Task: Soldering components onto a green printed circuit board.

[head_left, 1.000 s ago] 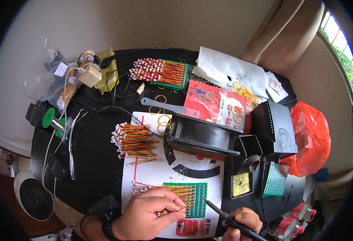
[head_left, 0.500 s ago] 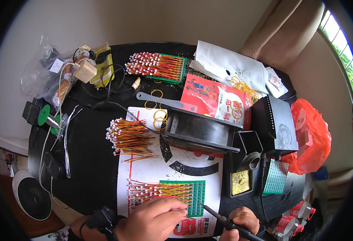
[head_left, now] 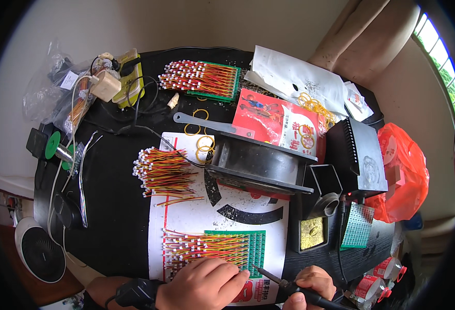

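Observation:
My right hand [head_left: 315, 283] is closed around the handle of a soldering iron [head_left: 292, 288]. Its tip points left and meets the lower part of a green circuit board [head_left: 257, 250], close to my left fingertips; I cannot tell whether it touches a pad. Many red and yellow wires with white connectors [head_left: 201, 245] run leftward from the board. My left hand [head_left: 201, 284] lies over the lower wires, its fingers bent and pressed together at the board's lower edge. What they pinch is hidden. Board and wires rest on a white printed sheet [head_left: 186, 214].
Loose wires [head_left: 163, 173] lie in a pile beyond the board. A large black spool [head_left: 261, 163], an iron holder [head_left: 323, 196], a yellow sponge [head_left: 312, 233] and a black station box [head_left: 354, 160] stand to the right. A wired board [head_left: 220, 80] lies at the back.
The iron's tip has moved slightly left and down, nearer my left fingertips. My left hand has shifted a little, its fingers more bent. The whole view has tilted slightly.

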A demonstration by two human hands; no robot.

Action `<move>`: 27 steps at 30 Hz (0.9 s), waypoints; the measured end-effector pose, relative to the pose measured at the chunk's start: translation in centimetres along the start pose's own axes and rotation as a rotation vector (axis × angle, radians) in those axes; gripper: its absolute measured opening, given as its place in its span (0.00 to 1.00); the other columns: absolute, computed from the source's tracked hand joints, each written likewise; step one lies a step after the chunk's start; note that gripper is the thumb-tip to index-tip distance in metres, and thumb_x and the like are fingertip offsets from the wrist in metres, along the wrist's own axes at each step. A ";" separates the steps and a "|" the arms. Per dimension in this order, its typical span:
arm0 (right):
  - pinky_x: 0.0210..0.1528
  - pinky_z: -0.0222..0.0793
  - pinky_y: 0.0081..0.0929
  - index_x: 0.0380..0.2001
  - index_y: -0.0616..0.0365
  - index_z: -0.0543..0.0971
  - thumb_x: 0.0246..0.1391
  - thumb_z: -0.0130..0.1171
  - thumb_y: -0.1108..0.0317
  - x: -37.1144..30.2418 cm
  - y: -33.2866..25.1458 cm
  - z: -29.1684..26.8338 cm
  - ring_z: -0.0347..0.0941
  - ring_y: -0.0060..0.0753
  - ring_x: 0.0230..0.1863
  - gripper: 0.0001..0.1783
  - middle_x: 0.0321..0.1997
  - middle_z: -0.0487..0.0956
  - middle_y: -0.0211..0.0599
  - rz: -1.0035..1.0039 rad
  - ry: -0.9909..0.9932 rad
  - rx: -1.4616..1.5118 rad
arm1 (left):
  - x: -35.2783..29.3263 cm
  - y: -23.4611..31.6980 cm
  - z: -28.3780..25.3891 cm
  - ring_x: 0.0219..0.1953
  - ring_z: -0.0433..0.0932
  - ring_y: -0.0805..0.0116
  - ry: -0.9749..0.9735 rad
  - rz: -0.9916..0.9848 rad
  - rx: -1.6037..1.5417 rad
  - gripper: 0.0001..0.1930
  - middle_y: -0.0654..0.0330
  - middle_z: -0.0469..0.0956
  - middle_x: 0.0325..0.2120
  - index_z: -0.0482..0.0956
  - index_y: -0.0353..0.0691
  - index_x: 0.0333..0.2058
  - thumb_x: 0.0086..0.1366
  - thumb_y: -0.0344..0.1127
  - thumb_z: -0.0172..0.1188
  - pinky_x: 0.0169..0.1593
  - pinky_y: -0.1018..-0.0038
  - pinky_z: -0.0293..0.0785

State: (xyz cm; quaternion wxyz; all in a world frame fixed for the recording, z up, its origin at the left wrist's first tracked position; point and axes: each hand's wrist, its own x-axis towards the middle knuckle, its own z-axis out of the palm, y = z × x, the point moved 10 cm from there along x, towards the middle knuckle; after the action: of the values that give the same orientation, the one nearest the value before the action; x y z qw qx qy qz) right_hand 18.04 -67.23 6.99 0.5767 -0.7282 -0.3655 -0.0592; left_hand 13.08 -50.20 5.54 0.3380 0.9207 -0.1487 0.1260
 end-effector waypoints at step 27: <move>0.23 0.69 0.37 0.39 0.72 0.76 0.54 0.64 0.79 0.7 -0.4 0.6 0.70 0.42 0.18 0.10 0.23 0.75 0.47 0.010 -0.026 -0.055 | -0.3 -0.8 0.8 0.40 0.80 0.52 -0.003 -0.076 0.005 0.10 0.53 0.79 0.36 0.86 0.31 0.40 0.59 0.24 0.65 0.46 0.63 0.80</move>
State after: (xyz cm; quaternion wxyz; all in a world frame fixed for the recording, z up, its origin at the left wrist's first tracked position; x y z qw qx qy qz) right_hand 18.10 -66.36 7.46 0.5519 -0.7463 -0.3677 -0.0571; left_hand 13.16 -50.09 4.40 0.3398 0.9269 -0.1138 0.1118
